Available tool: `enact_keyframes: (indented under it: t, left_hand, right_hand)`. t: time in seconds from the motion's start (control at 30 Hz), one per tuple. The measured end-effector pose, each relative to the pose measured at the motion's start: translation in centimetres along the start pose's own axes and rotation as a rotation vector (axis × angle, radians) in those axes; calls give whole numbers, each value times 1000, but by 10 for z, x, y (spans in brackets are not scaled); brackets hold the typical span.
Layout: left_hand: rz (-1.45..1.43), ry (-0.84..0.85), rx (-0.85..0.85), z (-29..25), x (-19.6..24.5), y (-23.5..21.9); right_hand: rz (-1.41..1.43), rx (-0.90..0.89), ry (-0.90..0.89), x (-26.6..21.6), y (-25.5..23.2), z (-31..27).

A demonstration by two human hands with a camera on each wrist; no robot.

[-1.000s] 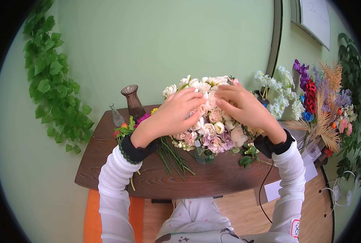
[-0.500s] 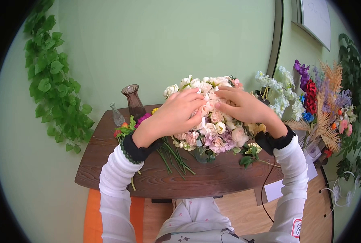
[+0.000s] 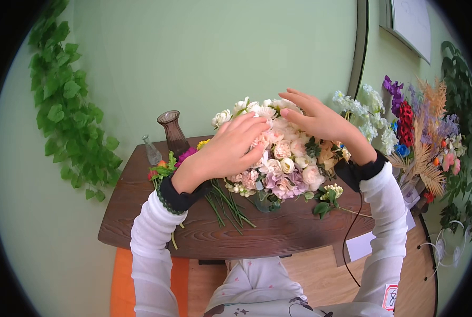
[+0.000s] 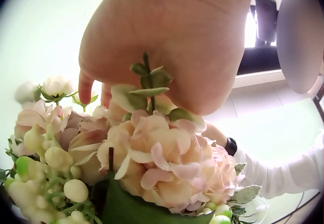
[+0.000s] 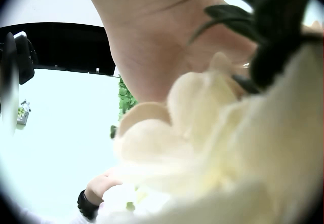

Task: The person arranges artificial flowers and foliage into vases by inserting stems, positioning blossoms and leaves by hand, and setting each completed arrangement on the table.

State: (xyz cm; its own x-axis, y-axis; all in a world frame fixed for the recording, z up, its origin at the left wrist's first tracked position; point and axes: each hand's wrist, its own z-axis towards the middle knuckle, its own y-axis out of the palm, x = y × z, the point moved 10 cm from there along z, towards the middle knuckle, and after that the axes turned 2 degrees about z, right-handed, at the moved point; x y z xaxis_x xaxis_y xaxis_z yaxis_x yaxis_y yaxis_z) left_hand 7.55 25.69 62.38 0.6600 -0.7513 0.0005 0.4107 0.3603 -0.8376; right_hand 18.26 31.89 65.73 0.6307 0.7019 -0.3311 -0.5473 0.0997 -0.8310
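Observation:
A dense bouquet of white, pink and lilac flowers (image 3: 282, 150) stands in a clear glass vase (image 3: 266, 202) on the dark wooden table (image 3: 193, 232). My left hand (image 3: 226, 147) lies over its left side, fingers extended across the blooms. In the left wrist view the palm (image 4: 167, 46) is just above pink blossoms (image 4: 157, 158). My right hand (image 3: 320, 122), fingers spread, is over the bouquet's back right edge and holds nothing. Cream petals (image 5: 202, 143) fill the right wrist view below the palm (image 5: 162, 51).
A smoky glass vase (image 3: 173, 129) and a small clear one (image 3: 152, 152) stand at the back left. Loose green stems (image 3: 228, 206) lie left of the bouquet, a leafy sprig (image 3: 328, 201) right. Colourful flowers (image 3: 408, 124) stand on the far right; a black cable (image 3: 344, 248) hangs nearby.
My right hand has risen and moved back and to the right, off the middle of the bouquet, uncovering more blooms. My left hand has stayed nearly in place.

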Motion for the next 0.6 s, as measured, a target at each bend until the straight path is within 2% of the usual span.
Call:
enact_keyframes:
  t: [0.13,0.2,0.3,0.37,0.6]
  left_hand:
    - [-66,-37,-11,2,-5,-2]
    - [-114,-72,-32,4,-7,-3]
    - [-103,-107,-38,8,-13,-4]
    - [25,-66,-62,11,-13,1]
    - [-66,-100,-153,16,-14,6]
  right_hand:
    - [-66,-36,-51,5,9,14]
    - [152,-235,99,18,33,14]
    - [61,-228,51,10,31,12]
    - [101,-235,64,13,32,10]
    - [50,-285,62,9,35,3]
